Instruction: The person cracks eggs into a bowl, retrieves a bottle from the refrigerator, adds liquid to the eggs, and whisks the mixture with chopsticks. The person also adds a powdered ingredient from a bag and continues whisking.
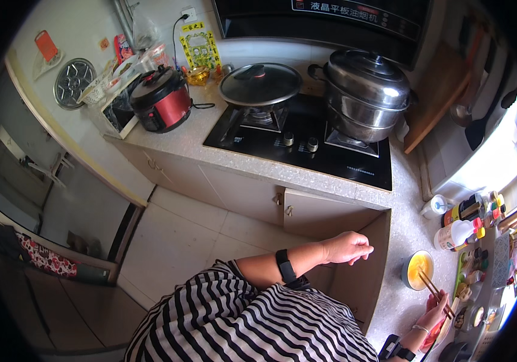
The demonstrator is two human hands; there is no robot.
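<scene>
My right hand grips a pair of wooden chopsticks. Their tips dip into yellow liquid, which looks like beaten egg, inside a round bowl on the speckled countertop. Beneath my right wrist lies something red, partly hidden, so I cannot tell exactly what it is. My left hand hangs in the air left of the counter edge, its fingers loosely curled in and holding nothing.
Bottles and a white cup line the window side. A black gas hob carries a lidded pan and a steel steamer pot. Left of it stands a red electric pressure cooker. A cutting board leans at the right.
</scene>
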